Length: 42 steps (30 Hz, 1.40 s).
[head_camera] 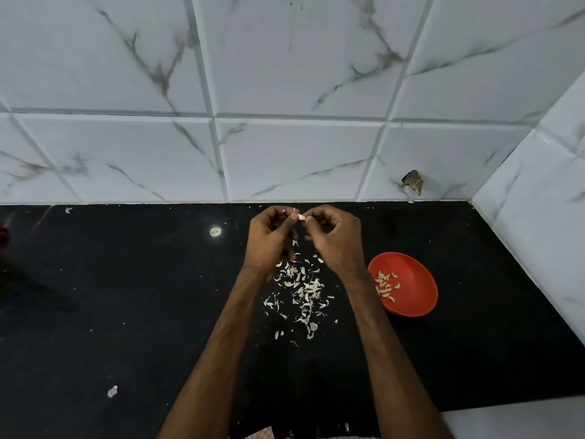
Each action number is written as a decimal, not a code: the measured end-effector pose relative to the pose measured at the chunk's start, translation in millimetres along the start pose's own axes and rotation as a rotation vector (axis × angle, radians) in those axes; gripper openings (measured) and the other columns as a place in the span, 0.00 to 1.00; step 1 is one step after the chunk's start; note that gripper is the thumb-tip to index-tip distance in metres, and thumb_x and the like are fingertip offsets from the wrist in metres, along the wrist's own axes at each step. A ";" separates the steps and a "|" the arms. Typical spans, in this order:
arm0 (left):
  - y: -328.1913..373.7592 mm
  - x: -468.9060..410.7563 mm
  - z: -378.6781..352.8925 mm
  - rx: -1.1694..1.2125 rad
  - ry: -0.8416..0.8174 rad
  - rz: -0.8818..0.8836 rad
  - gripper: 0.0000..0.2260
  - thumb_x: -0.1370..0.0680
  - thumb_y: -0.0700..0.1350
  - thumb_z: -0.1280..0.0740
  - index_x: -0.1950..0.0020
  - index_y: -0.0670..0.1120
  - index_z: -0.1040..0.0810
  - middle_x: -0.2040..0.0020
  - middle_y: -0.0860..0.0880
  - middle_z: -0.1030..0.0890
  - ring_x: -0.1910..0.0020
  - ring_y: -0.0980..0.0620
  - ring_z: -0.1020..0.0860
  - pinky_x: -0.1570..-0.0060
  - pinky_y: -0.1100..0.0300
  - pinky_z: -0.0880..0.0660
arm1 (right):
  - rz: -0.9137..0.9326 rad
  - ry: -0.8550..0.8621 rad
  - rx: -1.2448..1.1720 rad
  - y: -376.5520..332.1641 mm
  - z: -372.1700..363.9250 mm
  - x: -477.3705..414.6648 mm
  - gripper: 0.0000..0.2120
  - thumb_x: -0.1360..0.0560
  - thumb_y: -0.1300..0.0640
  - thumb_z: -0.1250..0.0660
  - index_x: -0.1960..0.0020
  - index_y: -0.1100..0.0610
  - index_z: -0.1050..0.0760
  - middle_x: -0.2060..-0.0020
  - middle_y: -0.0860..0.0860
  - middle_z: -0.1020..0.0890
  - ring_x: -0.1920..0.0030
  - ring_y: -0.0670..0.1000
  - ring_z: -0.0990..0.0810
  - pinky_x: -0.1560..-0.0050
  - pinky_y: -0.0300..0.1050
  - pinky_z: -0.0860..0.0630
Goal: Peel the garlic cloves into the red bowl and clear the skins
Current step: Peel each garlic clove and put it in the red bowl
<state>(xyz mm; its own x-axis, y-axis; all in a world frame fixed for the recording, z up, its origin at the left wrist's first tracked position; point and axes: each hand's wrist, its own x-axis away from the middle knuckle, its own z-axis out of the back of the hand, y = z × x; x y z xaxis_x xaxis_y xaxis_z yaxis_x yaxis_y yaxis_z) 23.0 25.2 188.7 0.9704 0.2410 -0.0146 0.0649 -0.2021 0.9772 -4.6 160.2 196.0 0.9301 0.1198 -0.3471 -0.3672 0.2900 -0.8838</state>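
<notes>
Garlic clove [301,218] btwn 2 hands [269,239] [335,240]; 1 red bowl [411,280].

the countertop [126,280] carries everything, and the bowl [414,274] on it serves as landmark. peeled garlic cloves [386,285] lie inside the bowl, toward its left side. left of the bowl, a scatter of garlic skins [300,289] lies on the countertop. above that scatter, behind and left of the bowl, the left hand [269,239] and right hand [335,239] meet, pinching a garlic clove [301,217] between them. the tiled wall [285,90] rises behind the bowl
</notes>
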 end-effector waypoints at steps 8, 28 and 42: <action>5.8 0.7 -4.5 0.079 0.030 -0.002 0.06 0.22 0.38 0.29 0.49 0.36 0.20 0.61 0.41 0.20 0.68 0.52 0.22 0.80 0.61 0.28 | 0.037 0.035 0.006 -3.8 -3.2 3.1 0.03 0.23 0.64 0.31 0.53 0.60 0.18 0.63 0.48 0.16 0.63 0.51 0.15 0.61 0.58 0.16; 11.0 6.9 -7.2 0.087 0.047 -0.069 0.04 0.20 0.38 0.31 0.50 0.37 0.22 0.62 0.43 0.20 0.69 0.51 0.21 0.80 0.62 0.29 | 0.010 0.076 -0.042 -19.6 -5.0 6.0 0.04 0.25 0.64 0.28 0.57 0.57 0.18 0.67 0.47 0.16 0.65 0.47 0.15 0.59 0.52 0.16; 13.0 6.6 -3.1 -0.121 0.069 -0.146 0.06 0.20 0.38 0.31 0.44 0.38 0.19 0.62 0.37 0.19 0.71 0.47 0.21 0.79 0.60 0.26 | 0.043 0.122 -0.059 -20.6 -12.7 6.2 0.03 0.26 0.65 0.28 0.59 0.60 0.18 0.69 0.48 0.16 0.67 0.48 0.16 0.61 0.48 0.17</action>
<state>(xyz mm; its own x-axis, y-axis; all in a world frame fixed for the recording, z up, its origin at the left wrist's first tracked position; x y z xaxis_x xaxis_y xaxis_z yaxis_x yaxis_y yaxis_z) 29.5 27.1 202.0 0.9341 0.3251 -0.1476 0.1713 -0.0453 0.9842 8.8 143.0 208.1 0.9086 0.0137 -0.4175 -0.4092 0.2301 -0.8830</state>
